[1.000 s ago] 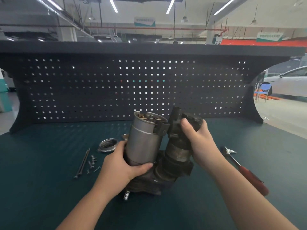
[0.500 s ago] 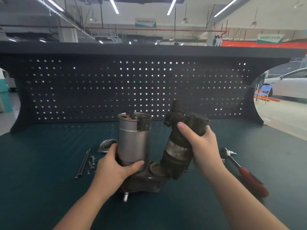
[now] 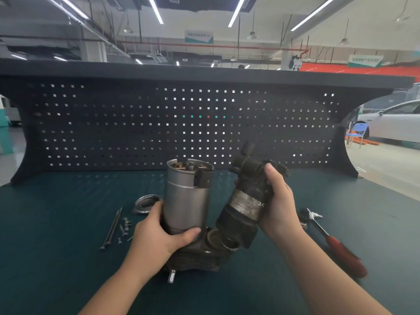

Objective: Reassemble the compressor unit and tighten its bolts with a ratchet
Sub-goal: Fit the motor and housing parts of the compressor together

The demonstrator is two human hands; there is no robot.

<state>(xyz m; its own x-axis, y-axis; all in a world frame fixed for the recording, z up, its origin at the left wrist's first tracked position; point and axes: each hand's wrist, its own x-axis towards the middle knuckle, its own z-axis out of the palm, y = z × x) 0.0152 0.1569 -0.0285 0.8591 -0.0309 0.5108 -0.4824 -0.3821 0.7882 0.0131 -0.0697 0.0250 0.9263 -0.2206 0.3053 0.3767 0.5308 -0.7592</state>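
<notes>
The left hand (image 3: 159, 233) grips the lower part of the smooth silver metal cylinder (image 3: 186, 196), fingers behind it and thumb across its near side. This cylinder stands nearly upright on the dark cast base housing (image 3: 195, 255), which rests on the dark green bench mat (image 3: 56, 258). The right hand (image 3: 278, 205) is clenched around the dirty dark cylindrical part with a silver label band (image 3: 246, 201) and holds it above the bench.

The important relation is between this dark part and the round open socket (image 3: 216, 238) in the base housing. The long axis of the dark part is tilted, with the top leaning to the far right and the lower end pointing down and left, just beside the socket and a little to its right. It seems not yet seated. The right hand is the nearer one, so probably it must bring the part upright and slide it left over the opening while the other hand steadies the base.

To the left of the base lie two long thin bolts (image 3: 112, 228), some small screws (image 3: 124, 228) and a round silver end cap (image 3: 145, 204). To the right, near the wrist, lies the ratchet with a red handle (image 3: 338, 248). Nothing appears to stand between the dark part and the socket. Behind the bench rises a black perforated panel (image 3: 113, 133).
</notes>
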